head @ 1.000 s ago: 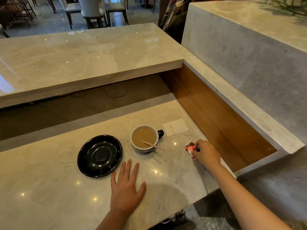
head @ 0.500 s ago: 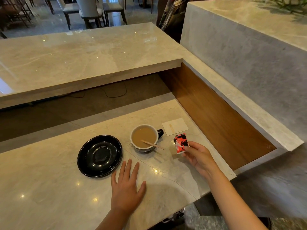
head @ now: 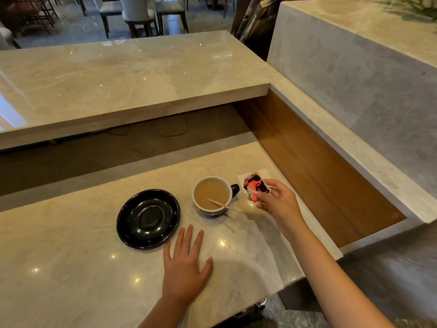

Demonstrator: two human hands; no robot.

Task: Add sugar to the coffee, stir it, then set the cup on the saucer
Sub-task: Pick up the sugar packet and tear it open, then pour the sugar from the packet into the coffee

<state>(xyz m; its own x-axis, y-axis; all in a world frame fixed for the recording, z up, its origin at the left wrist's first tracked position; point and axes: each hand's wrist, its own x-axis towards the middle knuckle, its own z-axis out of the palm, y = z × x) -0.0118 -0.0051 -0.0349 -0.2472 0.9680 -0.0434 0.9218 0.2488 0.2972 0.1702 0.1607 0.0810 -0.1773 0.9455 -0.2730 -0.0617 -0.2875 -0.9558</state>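
**Sugar packet in hand, not yet opened**

Sugar packet (head: 256, 188), right of centre, is pinched in the right hand (head: 279, 204) just beside the cup (head: 212, 195). Left hand (head: 184, 268) lies flat, fingers spread, on the counter (head: 71, 268). Step: adding sugar. Next, likely tearing, needing both hands. Saucer (head: 148, 218) stands empty, lower centre.

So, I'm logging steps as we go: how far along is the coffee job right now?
Early. The right hand holds the red-and-black sugar packet beside the white cup of milky coffee; whether it is torn open is unclear. The left hand rests flat on the marble counter. Left: pouring, stirring with the wooden stick, moving the cup onto the empty black saucer.
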